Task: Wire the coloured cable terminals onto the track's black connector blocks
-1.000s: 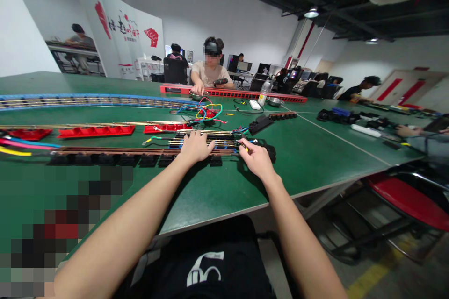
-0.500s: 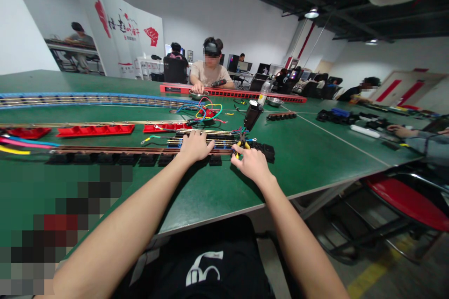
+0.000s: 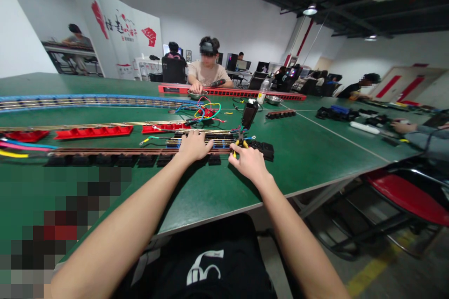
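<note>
My left hand (image 3: pixel 195 146) lies with its fingers spread over the long rail assembly (image 3: pixel 105 152), which has brown strips on black blocks. To its right, my right hand (image 3: pixel 249 160) grips yellow-handled pliers (image 3: pixel 240 141), whose dark jaws point away from me over the rail's right part. Thin coloured wires with ring ends lie near the jaws. A black block (image 3: pixel 264 150) sits just right of the pliers. Behind my left hand run brass-coloured rods on a blue and black section.
Red trays (image 3: pixel 94 131) and a blue curved rail (image 3: pixel 87 102) lie at the left. A black upright device (image 3: pixel 250 113), a bottle (image 3: pixel 262 92) and a metal bowl (image 3: pixel 274 100) stand beyond my hands. A person sits behind a long red rail (image 3: pixel 231 92); another person's hand is at the right.
The view has shifted slightly. My left hand stays on the rail, and my right hand still holds the pliers at nearly the same place.
</note>
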A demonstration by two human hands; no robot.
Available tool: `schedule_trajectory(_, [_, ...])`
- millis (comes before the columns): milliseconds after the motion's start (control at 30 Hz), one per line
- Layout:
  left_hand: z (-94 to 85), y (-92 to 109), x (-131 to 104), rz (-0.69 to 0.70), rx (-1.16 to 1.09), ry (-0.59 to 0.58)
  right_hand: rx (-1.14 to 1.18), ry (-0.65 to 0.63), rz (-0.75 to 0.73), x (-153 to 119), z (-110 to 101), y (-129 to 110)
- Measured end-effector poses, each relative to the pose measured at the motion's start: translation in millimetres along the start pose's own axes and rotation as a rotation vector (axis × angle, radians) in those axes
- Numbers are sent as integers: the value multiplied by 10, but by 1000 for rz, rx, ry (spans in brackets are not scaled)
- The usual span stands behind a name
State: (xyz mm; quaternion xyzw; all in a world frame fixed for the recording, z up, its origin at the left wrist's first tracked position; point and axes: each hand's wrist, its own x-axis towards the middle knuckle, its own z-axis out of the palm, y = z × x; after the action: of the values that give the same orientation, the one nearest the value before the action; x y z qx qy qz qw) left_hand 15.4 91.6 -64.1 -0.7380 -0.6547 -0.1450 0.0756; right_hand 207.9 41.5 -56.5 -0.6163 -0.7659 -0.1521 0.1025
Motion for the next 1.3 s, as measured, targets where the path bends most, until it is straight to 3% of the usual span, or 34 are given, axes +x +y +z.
schedule_trajectory(467, [-4, 3, 3, -2, -5, -16, 186, 116, 62, 26, 163, 74])
schedule_trajectory(767, [13, -9, 10, 1, -20, -11, 385, 134, 164, 38, 138, 96])
schedule_trajectory(1300, [-28, 2, -1, -11, -25, -43, 926, 249, 264, 62, 204, 172])
